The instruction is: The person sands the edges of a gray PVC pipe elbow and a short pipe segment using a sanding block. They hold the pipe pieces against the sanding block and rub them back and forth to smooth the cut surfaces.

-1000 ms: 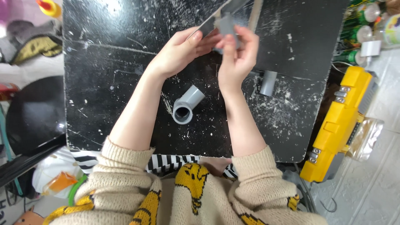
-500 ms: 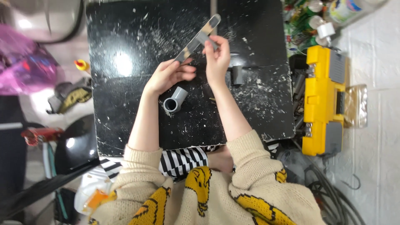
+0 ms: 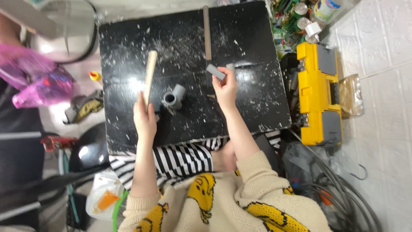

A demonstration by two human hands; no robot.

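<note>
My left hand (image 3: 145,118) is closed round the lower end of a flat wooden stick (image 3: 149,74), which stands up and away from me over the black worktop (image 3: 257,103). My right hand (image 3: 226,88) pinches a short grey pipe piece (image 3: 215,71) between fingertips and thumb, held just above the worktop surface.

Risks, as I judge them: the pipe piece is smooth, hard plastic and my right grip takes it only at one end, so it could twist or slip out and drop among the shavings. The stick is long and held low, so its free end can swing wide; it passes close beside the grey pipe fitting (image 3: 173,97) lying near my left hand, and a careless sweep could knock that rolling. The pale chips scattered across the worktop make the glossy surface slippery for anything set down.

The fitting is a stubby round tube with an open mouth toward me, matte grey. A second long narrow strip (image 3: 207,32) lies flat at the far edge. A yellow plastic toolbox (image 3: 319,94), boxy with grey latches, sits off to the right on the pale tiled floor.
</note>
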